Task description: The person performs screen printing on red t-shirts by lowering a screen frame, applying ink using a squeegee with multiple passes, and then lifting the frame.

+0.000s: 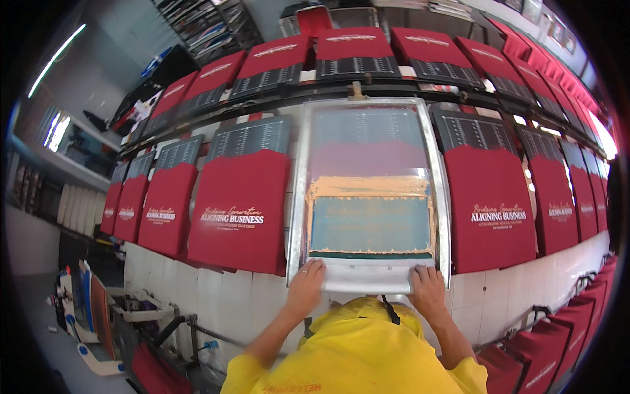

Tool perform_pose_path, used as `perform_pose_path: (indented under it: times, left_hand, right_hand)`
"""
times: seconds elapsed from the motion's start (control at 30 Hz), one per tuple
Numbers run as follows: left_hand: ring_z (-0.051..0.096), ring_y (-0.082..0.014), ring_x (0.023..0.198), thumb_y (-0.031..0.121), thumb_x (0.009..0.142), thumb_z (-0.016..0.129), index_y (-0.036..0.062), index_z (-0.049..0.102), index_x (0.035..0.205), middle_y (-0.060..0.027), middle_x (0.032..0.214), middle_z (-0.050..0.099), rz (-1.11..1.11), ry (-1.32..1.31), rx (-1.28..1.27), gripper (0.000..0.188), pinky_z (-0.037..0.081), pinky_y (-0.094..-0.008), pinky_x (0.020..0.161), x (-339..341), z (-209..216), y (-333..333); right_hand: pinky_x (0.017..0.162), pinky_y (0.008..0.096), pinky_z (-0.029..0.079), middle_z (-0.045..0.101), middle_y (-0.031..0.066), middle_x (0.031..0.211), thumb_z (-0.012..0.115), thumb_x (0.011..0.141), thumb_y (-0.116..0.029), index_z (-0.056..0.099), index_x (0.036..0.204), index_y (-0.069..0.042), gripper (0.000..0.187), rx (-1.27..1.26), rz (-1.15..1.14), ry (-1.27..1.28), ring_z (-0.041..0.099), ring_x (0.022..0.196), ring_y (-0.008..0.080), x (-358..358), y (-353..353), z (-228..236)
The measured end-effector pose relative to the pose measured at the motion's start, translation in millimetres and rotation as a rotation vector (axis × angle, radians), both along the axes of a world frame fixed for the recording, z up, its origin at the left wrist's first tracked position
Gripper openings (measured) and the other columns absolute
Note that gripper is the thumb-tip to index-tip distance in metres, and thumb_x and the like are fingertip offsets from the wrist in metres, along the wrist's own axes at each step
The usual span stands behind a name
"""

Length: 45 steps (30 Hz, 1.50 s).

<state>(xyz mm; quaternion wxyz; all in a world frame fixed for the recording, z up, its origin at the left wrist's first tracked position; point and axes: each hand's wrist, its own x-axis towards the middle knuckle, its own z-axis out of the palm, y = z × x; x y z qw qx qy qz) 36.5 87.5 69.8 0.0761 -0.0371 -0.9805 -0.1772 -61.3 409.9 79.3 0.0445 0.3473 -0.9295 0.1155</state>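
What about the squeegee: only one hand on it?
No, the left hand and right hand each grip one end of the squeegee.

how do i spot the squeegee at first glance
Among the red shirts, find the silver-framed screen. Across its near end lies the squeegee, a silver bar set apart from the frame by its dark green edge and the left hand and right hand gripping its ends.

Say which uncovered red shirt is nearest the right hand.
The shirt immediately right of the silver frame; other uncovered ones lie farther from the right hand.
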Motion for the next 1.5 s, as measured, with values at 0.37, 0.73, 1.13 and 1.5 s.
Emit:
perform_pose_path:
  times: [0.37, 0.73, 1.13, 1.5]
  left_hand:
    - [0.037, -0.0412, 0.133, 0.011, 0.077, 0.063, -0.0061, 0.045, 0.131, -0.0233, 0.138, 0.044, -0.018, -0.223, 0.148, 0.060, 0.032, -0.0451, 0.111, 11, 24, 5]
    - [0.052, -0.0410, 0.115, 0.014, 0.093, 0.050, -0.0077, 0.053, 0.123, -0.0251, 0.124, 0.053, 0.606, 0.113, 0.314, 0.037, 0.042, -0.0442, 0.099, -22, -45, -56]
    - [0.059, -0.0420, 0.086, 0.013, 0.095, 0.049, -0.0063, 0.063, 0.092, -0.0248, 0.089, 0.061, 0.678, 0.039, 0.420, 0.024, 0.046, -0.0463, 0.076, -39, -84, -81]
    - [0.057, -0.0141, 0.090, 0.017, 0.093, 0.058, -0.0104, 0.063, 0.113, -0.0075, 0.096, 0.065, 0.850, -0.077, 1.032, 0.035, 0.044, -0.0282, 0.082, -44, -36, -74]
  right_hand:
    - [0.088, 0.0440, 0.040, 0.056, 0.0166, 0.118, 0.077, 0.071, -0.029, 0.059, 0.114, -0.001, 0.054, -0.199, 0.060, -0.240, 0.051, 0.107, 0.0339, -4, 16, 14]
    - [0.099, 0.0428, 0.041, 0.055, 0.0255, 0.125, 0.049, 0.096, -0.014, 0.049, 0.126, 0.008, 0.038, -0.517, -0.596, -0.308, 0.055, 0.113, 0.0395, -49, 51, -48]
    - [0.080, 0.0372, 0.049, 0.066, 0.0183, 0.098, 0.049, 0.098, -0.017, 0.056, 0.120, 0.002, 0.031, -0.836, -0.771, -0.323, 0.064, 0.088, 0.0265, -66, 42, -80]
    - [0.073, 0.0427, 0.046, 0.062, 0.0249, 0.083, 0.041, 0.100, -0.032, 0.061, 0.097, 0.006, 0.043, -0.737, -0.855, -0.427, 0.063, 0.080, 0.0345, -71, 48, -81]
